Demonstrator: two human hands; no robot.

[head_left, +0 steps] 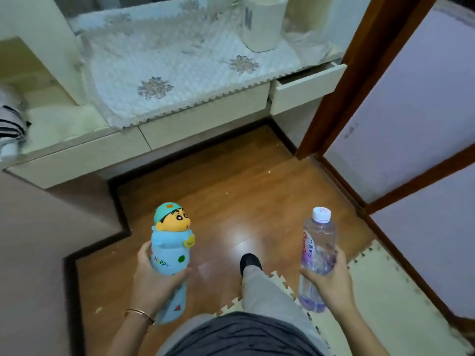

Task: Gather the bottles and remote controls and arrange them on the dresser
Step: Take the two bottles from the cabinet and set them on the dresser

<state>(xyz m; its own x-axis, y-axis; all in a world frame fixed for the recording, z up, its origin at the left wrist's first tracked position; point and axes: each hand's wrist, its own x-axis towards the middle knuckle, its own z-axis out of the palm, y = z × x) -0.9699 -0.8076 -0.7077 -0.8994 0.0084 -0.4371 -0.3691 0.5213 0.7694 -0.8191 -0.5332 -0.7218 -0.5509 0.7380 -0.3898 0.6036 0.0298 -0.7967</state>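
1. Carrying two bottles: my left hand (154, 278) is wrapped around the cartoon bottle (171, 255), my right hand (331, 281) around the clear bottle (317, 255), low in the frame
2. Next I think I step forward and stand both on the dresser (195, 80), up top

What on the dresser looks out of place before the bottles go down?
The right-hand drawer of the dresser stands partly pulled out, while the drawer fronts beside it sit flush. The quilted cloth overhangs the front edge. Both hands hold bottles upright; nothing looks spilled.
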